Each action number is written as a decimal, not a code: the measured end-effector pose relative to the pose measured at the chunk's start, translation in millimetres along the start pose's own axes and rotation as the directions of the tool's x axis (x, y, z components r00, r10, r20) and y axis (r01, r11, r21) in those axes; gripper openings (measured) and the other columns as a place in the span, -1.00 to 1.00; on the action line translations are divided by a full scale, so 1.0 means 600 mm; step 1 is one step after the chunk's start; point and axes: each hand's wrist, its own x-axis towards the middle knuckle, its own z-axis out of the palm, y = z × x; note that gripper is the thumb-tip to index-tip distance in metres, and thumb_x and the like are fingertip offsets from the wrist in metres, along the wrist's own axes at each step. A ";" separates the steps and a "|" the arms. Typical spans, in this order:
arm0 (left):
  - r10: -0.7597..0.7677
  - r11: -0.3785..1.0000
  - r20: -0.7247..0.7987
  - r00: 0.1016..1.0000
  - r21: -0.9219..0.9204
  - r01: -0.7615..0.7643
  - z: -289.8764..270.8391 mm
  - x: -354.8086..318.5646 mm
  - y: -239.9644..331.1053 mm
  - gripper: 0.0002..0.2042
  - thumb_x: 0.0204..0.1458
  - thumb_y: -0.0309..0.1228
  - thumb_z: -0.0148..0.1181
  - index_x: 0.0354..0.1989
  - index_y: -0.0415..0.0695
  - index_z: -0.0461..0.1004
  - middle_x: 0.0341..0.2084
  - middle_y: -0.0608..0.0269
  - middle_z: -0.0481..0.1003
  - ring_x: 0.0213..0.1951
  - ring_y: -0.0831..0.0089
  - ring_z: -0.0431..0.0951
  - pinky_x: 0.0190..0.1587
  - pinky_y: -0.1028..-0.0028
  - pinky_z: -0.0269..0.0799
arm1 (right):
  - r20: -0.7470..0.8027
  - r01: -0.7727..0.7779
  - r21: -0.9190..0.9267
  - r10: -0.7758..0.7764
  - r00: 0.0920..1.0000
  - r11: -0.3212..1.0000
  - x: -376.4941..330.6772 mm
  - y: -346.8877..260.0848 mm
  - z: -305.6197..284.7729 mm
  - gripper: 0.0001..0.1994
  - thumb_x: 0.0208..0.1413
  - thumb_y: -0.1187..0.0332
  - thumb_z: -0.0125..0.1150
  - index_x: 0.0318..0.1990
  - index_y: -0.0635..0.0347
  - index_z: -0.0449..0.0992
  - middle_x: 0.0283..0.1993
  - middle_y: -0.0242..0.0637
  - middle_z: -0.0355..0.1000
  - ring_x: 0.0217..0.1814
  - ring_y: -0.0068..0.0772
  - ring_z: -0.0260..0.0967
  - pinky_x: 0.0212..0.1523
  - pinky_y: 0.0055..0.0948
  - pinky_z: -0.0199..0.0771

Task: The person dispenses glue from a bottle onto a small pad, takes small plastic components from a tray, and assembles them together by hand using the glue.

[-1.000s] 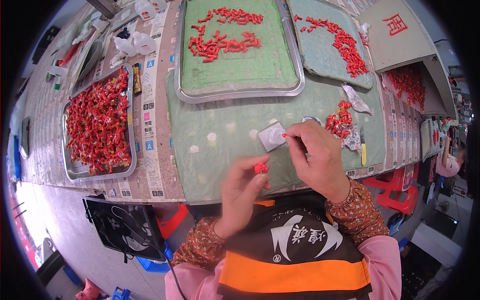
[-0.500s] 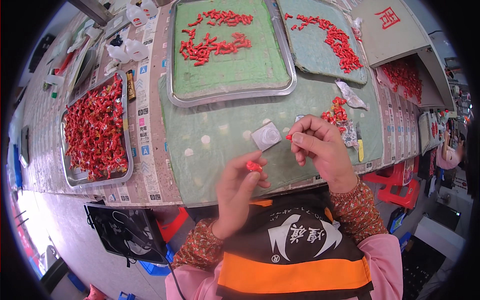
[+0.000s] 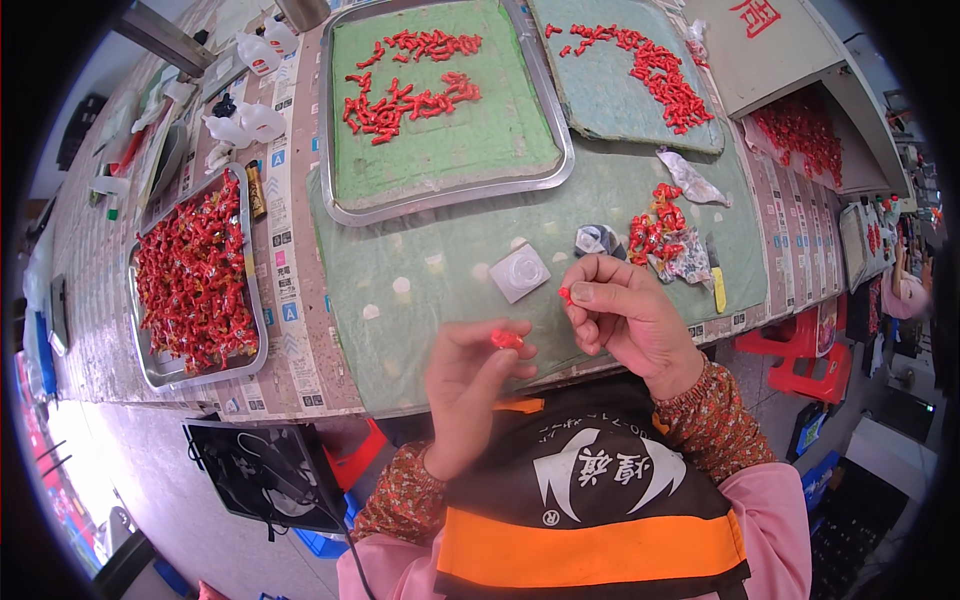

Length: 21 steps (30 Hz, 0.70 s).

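Observation:
My left hand (image 3: 465, 390) is closed on a small glossy red figurine part (image 3: 507, 340), pinched between thumb and fingers above the green cloth. To its right, my right hand (image 3: 635, 325) pinches a smaller red piece (image 3: 566, 296) by the fingertips, most of it hidden. The two pieces are apart. Just beyond my hands a whitish square block with a round dish (image 3: 520, 272) lies on the cloth. Past my right hand sit a crumpled dark and white wad (image 3: 600, 240) and a little heap of red figurines (image 3: 658, 225) beside a plastic bag (image 3: 685, 258).
A metal tray (image 3: 450, 205) with rows of red parts stands at the back, beside a padded board (image 3: 600, 110) holding more. At left is a tray (image 3: 262, 330) heaped with red figurines. A yellow-handled knife (image 3: 718, 285) lies at right, near an open box (image 3: 790, 75).
The view has shifted slightly. My right hand with its red piece has come a little nearer to my body. The left hand keeps its hold, nearly in place.

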 end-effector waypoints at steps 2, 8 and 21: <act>0.016 1.000 -0.008 1.000 0.013 -0.016 0.002 0.001 -0.003 -0.79 0.17 -0.58 0.08 -0.03 -0.24 0.30 -0.03 -0.04 0.47 -0.13 0.36 0.56 -0.16 0.42 0.60 | -0.005 0.044 -0.138 -0.045 0.999 0.990 -0.005 -0.001 0.007 -0.89 0.17 0.41 0.19 -0.22 0.25 0.48 -0.43 -0.39 0.47 -0.51 -0.64 0.42 -0.51 -0.63 0.42; 0.031 0.999 -0.026 0.999 0.018 -0.030 0.008 0.002 0.002 -0.79 0.16 -0.54 0.13 -0.07 -0.24 0.31 -0.02 -0.05 0.46 -0.11 0.30 0.58 -0.20 0.40 0.64 | 0.010 0.215 -0.367 -0.228 0.974 0.905 -0.019 0.007 0.029 -0.91 0.18 0.46 0.17 -0.23 0.29 0.43 -0.43 -0.36 0.44 -0.50 -0.64 0.40 -0.51 -0.64 0.44; 0.159 0.987 0.000 0.987 -0.028 -0.159 0.000 0.000 -0.014 -0.76 0.11 -0.67 0.09 -0.05 -0.25 0.32 0.00 0.02 0.43 -0.03 0.40 0.49 -0.03 0.42 0.53 | 0.117 0.185 -0.299 -0.156 0.981 0.936 -0.036 0.036 0.058 -0.90 0.23 0.47 0.13 -0.18 0.29 0.39 -0.39 -0.36 0.45 -0.46 -0.69 0.40 -0.41 -0.67 0.47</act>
